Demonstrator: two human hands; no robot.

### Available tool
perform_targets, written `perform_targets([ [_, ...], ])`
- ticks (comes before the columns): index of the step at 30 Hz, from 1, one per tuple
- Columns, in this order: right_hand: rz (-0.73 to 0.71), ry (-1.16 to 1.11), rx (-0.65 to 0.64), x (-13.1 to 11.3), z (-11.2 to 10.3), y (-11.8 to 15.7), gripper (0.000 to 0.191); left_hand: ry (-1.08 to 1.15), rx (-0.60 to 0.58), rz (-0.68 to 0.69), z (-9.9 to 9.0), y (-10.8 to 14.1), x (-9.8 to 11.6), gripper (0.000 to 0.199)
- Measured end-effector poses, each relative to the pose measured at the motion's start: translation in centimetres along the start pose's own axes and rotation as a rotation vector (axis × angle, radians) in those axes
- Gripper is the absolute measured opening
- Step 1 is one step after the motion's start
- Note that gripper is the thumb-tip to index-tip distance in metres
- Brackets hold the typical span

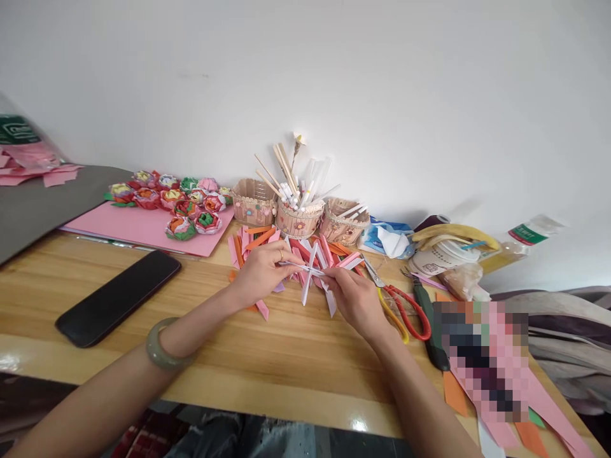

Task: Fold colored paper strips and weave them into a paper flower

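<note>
Over the middle of the table, a cross of folded white paper strips is stretched between my two hands. My left hand, with a ring on one finger, pinches its left end. The right end is between the thumb and fingers of my right hand. Two arms of the cross stick out free, one up and one down. Just beyond and beneath lies a pile of folded paper strips in pink, orange, white and red. Scissors with red and yellow handles rest right of my right hand.
Finished paper flowers sit on pink sheets at the back left. Three small baskets stand against the wall, the middle one full of sticks. A black phone-like slab, green-handled pliers, a lidded cup and a bottle lie around.
</note>
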State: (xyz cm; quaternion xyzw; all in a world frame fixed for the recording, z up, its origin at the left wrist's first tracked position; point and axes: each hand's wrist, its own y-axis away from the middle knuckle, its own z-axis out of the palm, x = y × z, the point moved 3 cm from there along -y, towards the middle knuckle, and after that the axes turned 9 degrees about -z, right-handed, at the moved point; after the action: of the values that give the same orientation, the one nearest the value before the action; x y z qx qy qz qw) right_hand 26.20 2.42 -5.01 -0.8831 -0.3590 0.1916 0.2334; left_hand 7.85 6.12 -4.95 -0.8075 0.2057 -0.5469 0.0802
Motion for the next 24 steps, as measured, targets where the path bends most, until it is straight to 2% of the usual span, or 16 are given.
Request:
perform_targets([
  [4, -0.004, -0.111, 0.025, 0.0, -0.5, -0.4, 0.014, 0.078, -0.079, -0.101, -0.2, -0.2, 0.1, 0.008],
  [8, 0.046, -0.226, 0.049, 0.3, -0.6, -0.8, 0.017, 0.357, -0.278, -0.341, -0.2, -0.5, 0.1, 0.030],
  [11, 0.112, -0.273, 0.060, 0.5, -0.3, -0.7, 0.020, 0.562, -0.280, -0.514, -0.2, -0.4, 0.0, 0.041],
  [14, 0.160, -0.294, 0.052, 0.3, 0.1, -0.5, 0.022, 0.644, -0.267, -0.604, 0.1, -0.2, 0.0, 0.042],
  [19, 0.196, -0.368, -0.005, -0.3, 0.1, -0.7, 0.027, 0.586, -0.274, -0.683, 0.6, 0.2, -0.2, 0.034],
  [24, 0.245, -0.389, 0.111, -0.8, -0.6, -1.0, 0.024, 0.499, -0.313, -0.644, 1.3, 0.4, -0.1, 0.028],
])
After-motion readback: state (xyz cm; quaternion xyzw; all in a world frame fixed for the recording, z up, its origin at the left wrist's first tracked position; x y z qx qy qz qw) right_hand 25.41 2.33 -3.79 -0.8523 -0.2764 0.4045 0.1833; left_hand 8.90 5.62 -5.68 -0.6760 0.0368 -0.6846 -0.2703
